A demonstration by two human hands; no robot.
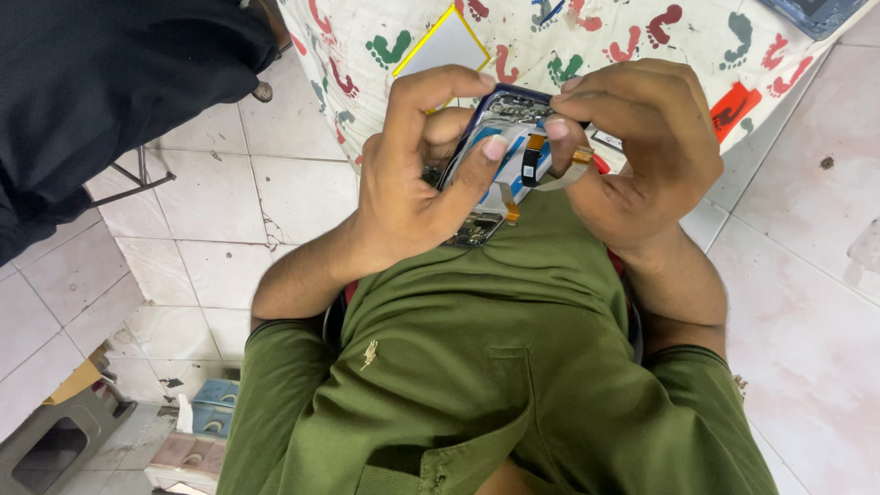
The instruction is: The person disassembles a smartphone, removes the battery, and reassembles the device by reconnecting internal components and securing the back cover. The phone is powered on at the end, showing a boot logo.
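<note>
Hands met over an opened phone (490, 160), held close above the person's lap, near the middle of the view. Left hand (412, 183) was curled around the phone's left edge, forefinger arched over the top rim, thumb (481, 160) pressed flat across the exposed inner parts. Right hand (642, 151) was closed at the phone's right side, its thumb and fingertips pinched together at the upper edge of the frame; whether they gripped the frame itself or a small part on it could not be told. A thin flex ribbon (550, 179) with an orange end curved out from the phone's right side beneath that hand. The phone's frame was dark blue, and its insides showed white and blue patches and a black strip.

Beyond the hands, on the far side, lay a white cloth (587, 37) printed with red, green and blue footprint shapes. On it sat a flat grey rectangular panel (445, 46) with a yellow border, just left of the hands, and an orange-red tag (733, 110) at the right. Olive-green shirt (495, 367) filled the near part. White floor tiles (211, 202) spread left and right. A dark garment (92, 82) hung at far left. A grey bin (55, 445) stood at near left.
</note>
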